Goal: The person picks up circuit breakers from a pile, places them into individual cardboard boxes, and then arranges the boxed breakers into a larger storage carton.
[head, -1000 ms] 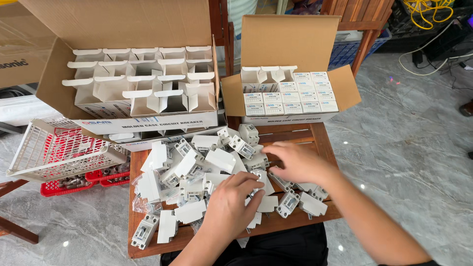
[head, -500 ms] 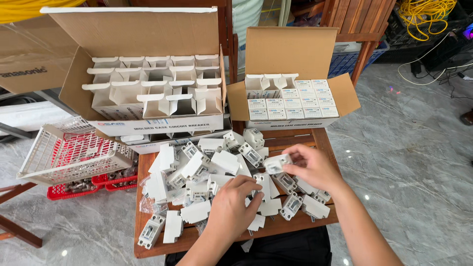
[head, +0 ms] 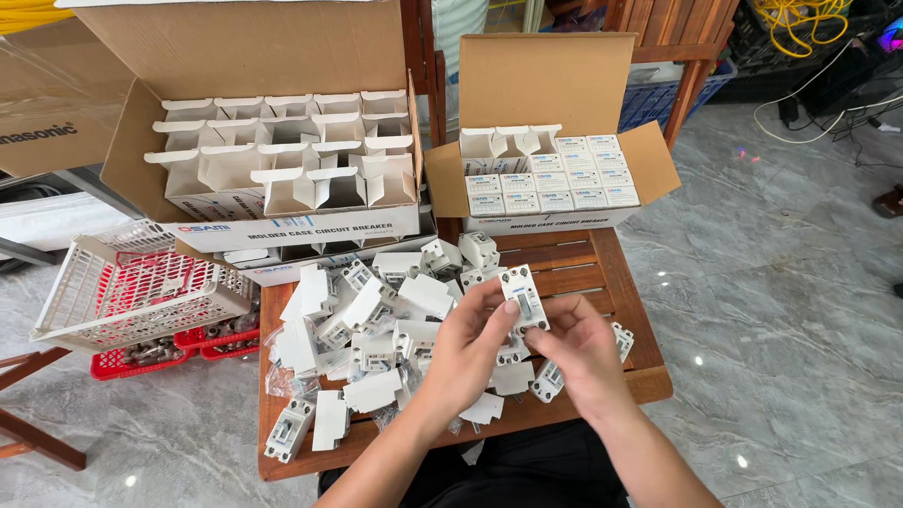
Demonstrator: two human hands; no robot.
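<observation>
Left hand (head: 475, 339) and right hand (head: 578, 343) both grip white breaker (head: 524, 299), fingers closed round it, above pile of breakers (head: 376, 320) on worktop (head: 602, 273).

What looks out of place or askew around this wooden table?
The white basket sits tilted, propped on the red crate off the table's left edge. White breakers lie in a loose, jumbled heap on the table. Both hands, left hand and right hand, hold one breaker. Nothing appears damaged.
</observation>
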